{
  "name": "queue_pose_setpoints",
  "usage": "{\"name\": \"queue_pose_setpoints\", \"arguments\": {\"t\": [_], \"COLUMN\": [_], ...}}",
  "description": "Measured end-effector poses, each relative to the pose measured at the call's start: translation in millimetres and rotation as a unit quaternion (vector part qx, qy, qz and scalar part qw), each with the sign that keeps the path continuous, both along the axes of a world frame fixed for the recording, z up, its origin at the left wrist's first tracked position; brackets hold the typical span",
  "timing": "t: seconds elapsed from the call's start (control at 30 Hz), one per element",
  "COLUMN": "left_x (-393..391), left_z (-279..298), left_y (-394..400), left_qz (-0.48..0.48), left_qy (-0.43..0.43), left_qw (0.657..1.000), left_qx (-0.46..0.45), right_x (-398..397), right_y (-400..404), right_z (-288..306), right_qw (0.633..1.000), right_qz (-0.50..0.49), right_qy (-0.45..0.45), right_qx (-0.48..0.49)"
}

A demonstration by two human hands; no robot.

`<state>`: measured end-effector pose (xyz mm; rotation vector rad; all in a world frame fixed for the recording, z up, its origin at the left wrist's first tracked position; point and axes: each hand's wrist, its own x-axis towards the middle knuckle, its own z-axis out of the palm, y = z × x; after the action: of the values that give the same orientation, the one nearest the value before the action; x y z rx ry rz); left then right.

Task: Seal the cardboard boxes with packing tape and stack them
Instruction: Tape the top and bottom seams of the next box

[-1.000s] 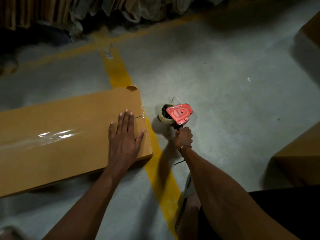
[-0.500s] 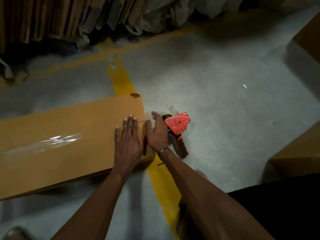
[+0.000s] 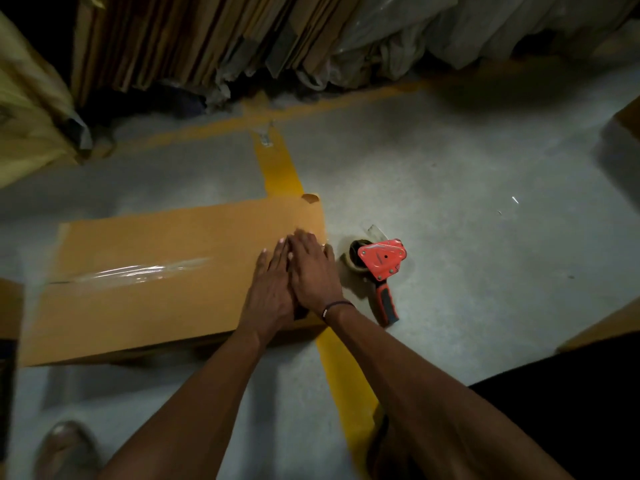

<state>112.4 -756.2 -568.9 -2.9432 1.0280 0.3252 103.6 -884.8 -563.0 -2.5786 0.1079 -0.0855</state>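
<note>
Flat cardboard box [image 3: 166, 275] on the concrete floor [image 3: 467, 202], clear packing tape [image 3: 138, 270] along its top. Left hand [image 3: 270, 289] and right hand [image 3: 313, 271] both spread flat, palms down, side by side at the box's right end, gripping nothing. Red tape dispenser [image 3: 379, 271] lying on the floor just beside that end, untouched. Yellow floor line [image 3: 349, 386] under the box's right end.

Left hand [image 3: 272, 287] and right hand [image 3: 313, 270] flat on taped cardboard box [image 3: 156, 271], red tape dispenser [image 3: 379, 268] lying beside on floor [image 3: 467, 220]
</note>
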Motion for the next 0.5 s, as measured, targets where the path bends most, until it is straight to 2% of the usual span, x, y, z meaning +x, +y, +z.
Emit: {"name": "queue_pose_setpoints", "arguments": {"t": [0.1,0.23,0.4,0.5], "left_x": [9,13,4,4], "left_z": [2,6,13,10], "left_y": [31,103,199,204], "left_qz": [-0.016,0.058,0.154,0.161], "left_qy": [0.009,-0.006,-0.007,0.001], "left_qw": [1.0,0.998,0.988,0.987], "left_qx": [-0.019,-0.031,-0.016,-0.002], "right_x": [-9,-13,-11,3], "right_y": [12,14,38,81], "right_z": [-11,-15,-2,14], "right_qw": [0.998,0.988,0.983,0.98], "right_qz": [0.034,0.063,0.027,0.132], "right_qy": [0.043,0.062,0.096,0.082], "right_qx": [-0.041,-0.123,-0.157,-0.125]}}
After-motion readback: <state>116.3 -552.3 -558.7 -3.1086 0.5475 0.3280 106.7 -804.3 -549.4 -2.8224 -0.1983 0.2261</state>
